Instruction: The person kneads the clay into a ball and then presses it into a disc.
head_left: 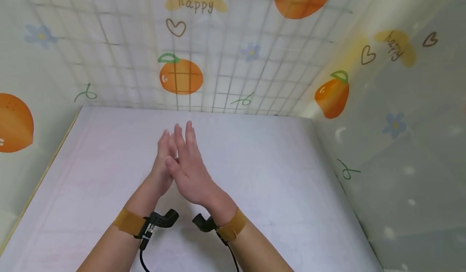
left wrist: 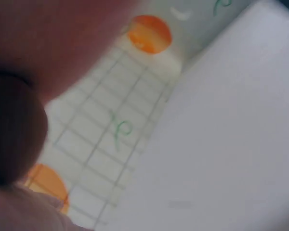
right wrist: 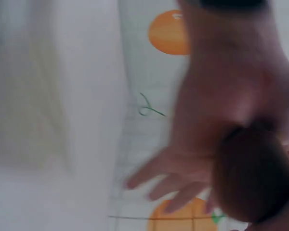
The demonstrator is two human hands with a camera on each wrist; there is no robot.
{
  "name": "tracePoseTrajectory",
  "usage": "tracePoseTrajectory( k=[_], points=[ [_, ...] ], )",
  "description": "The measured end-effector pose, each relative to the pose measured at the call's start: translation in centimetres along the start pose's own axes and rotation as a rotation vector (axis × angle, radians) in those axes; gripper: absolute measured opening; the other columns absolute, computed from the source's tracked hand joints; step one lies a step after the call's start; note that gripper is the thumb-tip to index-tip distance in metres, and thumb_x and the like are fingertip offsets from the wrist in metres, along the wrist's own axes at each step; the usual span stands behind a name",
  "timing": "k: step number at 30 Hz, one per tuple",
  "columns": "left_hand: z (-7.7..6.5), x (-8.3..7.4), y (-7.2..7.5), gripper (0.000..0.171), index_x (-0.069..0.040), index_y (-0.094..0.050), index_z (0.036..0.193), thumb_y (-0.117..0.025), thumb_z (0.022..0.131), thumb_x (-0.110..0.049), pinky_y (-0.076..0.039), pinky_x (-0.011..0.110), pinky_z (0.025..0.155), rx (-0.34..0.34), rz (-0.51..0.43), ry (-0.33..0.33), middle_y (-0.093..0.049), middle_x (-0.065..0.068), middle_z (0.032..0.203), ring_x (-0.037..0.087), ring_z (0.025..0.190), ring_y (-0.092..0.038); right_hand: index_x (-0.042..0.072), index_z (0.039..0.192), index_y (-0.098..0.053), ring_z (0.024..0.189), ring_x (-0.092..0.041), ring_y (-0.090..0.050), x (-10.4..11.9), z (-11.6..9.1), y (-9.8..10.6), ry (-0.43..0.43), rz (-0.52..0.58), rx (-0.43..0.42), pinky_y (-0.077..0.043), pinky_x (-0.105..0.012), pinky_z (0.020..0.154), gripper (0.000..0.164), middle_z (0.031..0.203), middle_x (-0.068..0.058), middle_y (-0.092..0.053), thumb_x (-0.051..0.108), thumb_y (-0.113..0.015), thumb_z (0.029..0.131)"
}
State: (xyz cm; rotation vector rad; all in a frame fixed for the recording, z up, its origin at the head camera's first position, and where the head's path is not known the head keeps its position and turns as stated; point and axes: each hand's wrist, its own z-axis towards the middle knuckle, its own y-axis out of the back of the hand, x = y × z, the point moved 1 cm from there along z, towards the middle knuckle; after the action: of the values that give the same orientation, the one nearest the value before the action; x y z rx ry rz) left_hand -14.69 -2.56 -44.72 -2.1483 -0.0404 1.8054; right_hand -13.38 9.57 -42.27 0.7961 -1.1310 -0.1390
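My left hand (head_left: 162,173) and right hand (head_left: 191,175) meet over the white tabletop (head_left: 273,175), palms facing. Fingers on both are straight and point away from me; the right thumb crosses toward the left hand. From the right wrist, blurred, the left hand (right wrist: 221,106) shows with its fingers spread. A dark brown rounded shape (right wrist: 253,178) lies between the palms there, and a similar dark shape (left wrist: 14,130) sits at the left wrist view's edge. I cannot tell whether it is a held thing or shaded skin. The head view has it hidden behind the hands.
A curtain (head_left: 222,53) printed with oranges, hearts and flowers hangs behind the table, over a wire grid. More of the same sheet (head_left: 407,175) closes off the right side. Both wrists carry small black cameras (head_left: 165,218) on tan straps, with cables trailing toward me.
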Motion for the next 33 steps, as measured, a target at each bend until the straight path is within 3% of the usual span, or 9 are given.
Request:
tracePoseTrajectory(
  k=[1, 6, 11, 16, 19, 23, 25, 30, 33],
  points=[
    [-0.2, 0.3, -0.3, 0.086, -0.033, -0.006, 0.174, -0.016, 0.103, -0.081, -0.002, 0.065, 0.133, 0.019, -0.005, 0.013, -0.006, -0.01, 0.182, 0.021, 0.168, 0.005, 0.037, 0.17, 0.016, 0.167, -0.018, 0.017, 0.1, 0.4, 0.4, 0.001, -0.018, -0.01, -0.016, -0.071, 0.13, 0.079, 0.176, 0.011, 0.031, 0.076, -0.013, 0.107],
    [-1.2, 0.9, -1.4, 0.09, -0.03, -0.004, 0.174, -0.007, 0.102, -0.082, 0.003, 0.067, 0.132, 0.083, -0.023, 0.007, -0.012, -0.006, 0.181, 0.024, 0.168, 0.0, 0.043, 0.169, 0.012, 0.168, -0.016, 0.012, -1.6, 2.1, 1.7, -0.104, 0.075, -0.042, -0.016, -0.066, 0.132, 0.072, 0.175, 0.015, 0.029, 0.073, -0.015, 0.109],
    [-1.3, -0.7, -1.1, 0.09, -0.034, 0.002, 0.174, -0.012, 0.1, -0.085, 0.01, 0.072, 0.128, -0.01, 0.019, -0.053, -0.011, -0.006, 0.182, 0.02, 0.169, 0.005, 0.054, 0.165, 0.014, 0.167, -0.012, 0.016, -3.9, 1.4, 0.6, -0.224, 0.254, -0.006, -0.007, -0.075, 0.129, 0.076, 0.174, 0.025, 0.026, 0.085, -0.016, 0.102],
    [-0.9, -1.9, 0.2, 0.089, -0.032, -0.005, 0.174, -0.012, 0.101, -0.082, 0.01, 0.065, 0.131, -0.101, 0.05, -0.12, -0.01, -0.008, 0.182, 0.015, 0.169, 0.003, 0.047, 0.168, 0.016, 0.167, -0.013, 0.015, -3.0, 0.2, -0.8, -0.163, 0.253, 0.038, -0.008, -0.073, 0.13, 0.085, 0.175, 0.023, 0.026, 0.087, -0.017, 0.1],
    [-0.5, -1.7, 0.6, 0.087, -0.034, -0.009, 0.174, -0.013, 0.102, -0.081, 0.007, 0.064, 0.132, -0.113, 0.011, -0.09, -0.008, -0.011, 0.182, 0.017, 0.169, 0.003, 0.041, 0.17, 0.015, 0.167, -0.015, -0.013, -1.3, -0.2, -0.9, -0.063, 0.197, 0.067, -0.021, -0.067, 0.13, 0.086, 0.176, 0.018, 0.027, 0.084, -0.017, 0.102],
    [-0.4, -0.5, 0.2, 0.084, -0.04, -0.011, 0.173, -0.014, 0.101, -0.084, 0.0, 0.061, 0.134, -0.064, -0.044, -0.007, -0.009, -0.02, 0.18, 0.016, 0.168, 0.002, 0.036, 0.171, 0.013, 0.169, -0.018, -0.009, 0.4, 0.1, 0.0, 0.047, 0.063, 0.07, -0.021, -0.067, 0.13, 0.084, 0.177, 0.012, 0.028, 0.08, -0.015, 0.105],
    [-0.6, 0.2, -0.4, 0.083, -0.038, -0.013, 0.173, -0.013, 0.103, -0.082, -0.004, 0.062, 0.134, -0.021, -0.053, -0.006, -0.014, -0.017, 0.18, 0.018, 0.167, -0.004, 0.037, 0.171, 0.012, 0.168, -0.017, 0.017, 0.6, 0.6, 0.7, 0.049, 0.015, 0.044, -0.012, -0.07, 0.131, 0.084, 0.177, 0.012, 0.028, 0.081, -0.012, 0.104],
    [-1.6, 1.3, -1.4, 0.086, -0.027, -0.019, 0.173, -0.007, 0.105, -0.078, 0.0, 0.068, 0.131, 0.082, -0.036, -0.036, -0.023, -0.003, 0.177, 0.024, 0.165, -0.008, 0.047, 0.168, 0.011, 0.168, -0.015, 0.013, -1.4, 1.8, 2.0, -0.063, 0.074, 0.003, -0.014, -0.069, 0.131, 0.078, 0.176, 0.017, 0.028, 0.082, -0.014, 0.104],
    [-1.8, 1.1, -1.4, 0.09, -0.026, -0.01, 0.174, -0.006, 0.103, -0.081, 0.004, 0.07, 0.131, 0.087, -0.013, -0.028, -0.013, -0.005, 0.18, 0.022, 0.167, -0.002, 0.053, 0.166, 0.011, 0.167, -0.015, 0.014, -3.0, 1.8, 1.7, -0.143, 0.141, 0.022, -0.01, -0.072, 0.13, 0.068, 0.174, 0.022, 0.028, 0.075, -0.018, 0.108]
  ],
)
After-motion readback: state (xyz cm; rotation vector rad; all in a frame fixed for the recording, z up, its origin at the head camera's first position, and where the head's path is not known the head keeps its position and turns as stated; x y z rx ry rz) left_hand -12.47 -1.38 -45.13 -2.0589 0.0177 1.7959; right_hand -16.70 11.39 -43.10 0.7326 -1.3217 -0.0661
